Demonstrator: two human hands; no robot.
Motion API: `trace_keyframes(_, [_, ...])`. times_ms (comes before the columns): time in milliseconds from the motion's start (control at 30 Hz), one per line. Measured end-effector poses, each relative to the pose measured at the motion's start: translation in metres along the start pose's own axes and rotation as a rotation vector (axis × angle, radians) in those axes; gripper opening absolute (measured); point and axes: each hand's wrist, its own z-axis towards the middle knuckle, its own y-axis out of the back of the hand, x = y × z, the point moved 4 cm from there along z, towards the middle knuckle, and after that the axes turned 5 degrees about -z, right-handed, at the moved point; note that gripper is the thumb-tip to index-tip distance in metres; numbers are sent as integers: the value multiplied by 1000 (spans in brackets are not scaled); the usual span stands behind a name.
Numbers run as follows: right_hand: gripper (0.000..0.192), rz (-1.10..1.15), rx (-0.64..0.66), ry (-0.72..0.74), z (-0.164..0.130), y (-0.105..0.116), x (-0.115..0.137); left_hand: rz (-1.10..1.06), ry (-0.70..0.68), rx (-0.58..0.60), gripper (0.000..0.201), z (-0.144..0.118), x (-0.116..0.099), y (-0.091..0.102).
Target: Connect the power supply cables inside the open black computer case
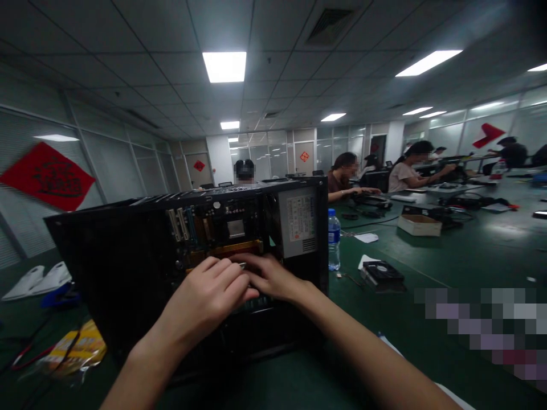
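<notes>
A black computer case (128, 273) stands on its side edge in front of me, its open side facing me. Inside sits a motherboard (205, 222) with white, blue and brown slots and a silver chip cover. A power supply (298, 222) with a label fills the upper right corner. My left hand (211, 293) is closed at the lower part of the board, fingers curled and pressed together. Close against it, my right hand (269, 276) reaches in with bent fingers. A small shiny bit shows between them; what they grip is mostly hidden.
On the green table (461, 256) right of the case are a water bottle (334, 242), a black fan unit (383, 275) and an open cardboard box (419, 223). A yellow plastic bag (77, 347) and cables lie left. Several people work farther off.
</notes>
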Motion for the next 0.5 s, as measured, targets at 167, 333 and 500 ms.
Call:
trace_keyframes(167, [39, 170, -42, -95, 2, 3, 0, -51, -119, -134, 25, 4, -18, 2])
trace_keyframes(333, [54, 288, 331, -14, 8, 6, 35, -148, -210, -175, 24, 7, -43, 0])
trace_keyframes(500, [34, 113, 589, 43, 7, 13, 61, -176, -275, -198, 22, 8, -55, -6])
